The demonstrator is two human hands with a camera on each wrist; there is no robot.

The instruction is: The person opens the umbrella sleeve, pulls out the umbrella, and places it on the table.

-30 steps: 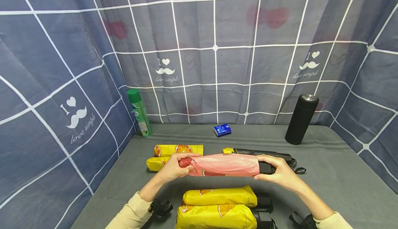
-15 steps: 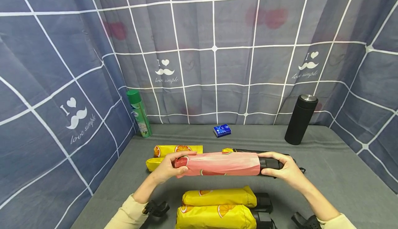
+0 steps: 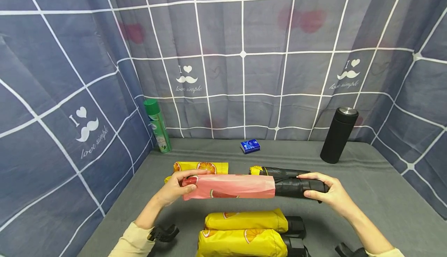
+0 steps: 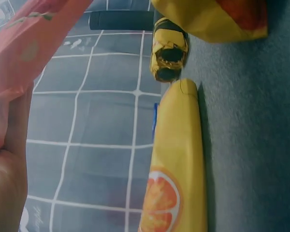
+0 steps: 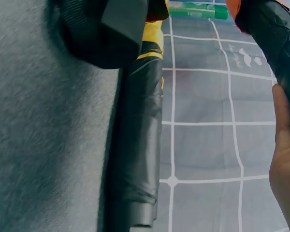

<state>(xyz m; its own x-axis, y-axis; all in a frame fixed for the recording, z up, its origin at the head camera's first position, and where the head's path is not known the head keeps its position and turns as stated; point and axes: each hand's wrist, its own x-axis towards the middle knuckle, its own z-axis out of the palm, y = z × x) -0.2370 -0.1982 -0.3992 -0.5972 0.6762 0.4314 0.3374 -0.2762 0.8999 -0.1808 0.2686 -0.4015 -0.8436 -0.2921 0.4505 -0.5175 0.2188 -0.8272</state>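
Note:
In the head view, a folded black umbrella (image 3: 290, 187) is held level above the table, partly inside a pink sleeve (image 3: 237, 187) with watermelon print. My left hand (image 3: 172, 189) pinches the sleeve's left end between thumb and fingers. At the other end, my right hand (image 3: 330, 192) grips the black umbrella. The left wrist view has the pink sleeve (image 4: 36, 43) rising from my left hand (image 4: 7, 179). In the right wrist view the black umbrella (image 5: 275, 43) rests against my right hand (image 5: 287, 169). How far the umbrella reaches inside the sleeve is hidden.
Two umbrellas in yellow orange-print sleeves (image 3: 246, 221) lie in front. Behind the held one lie yellow sleeves (image 3: 219, 167) and a black folded umbrella (image 3: 283, 171). Farther back stand a green spray can (image 3: 158, 127), a small blue box (image 3: 250, 146) and a black flask (image 3: 338, 135).
My left hand has moved left with the pink sleeve while my right hand has shifted right with the umbrella. Much more of the black umbrella now shows outside the sleeve.

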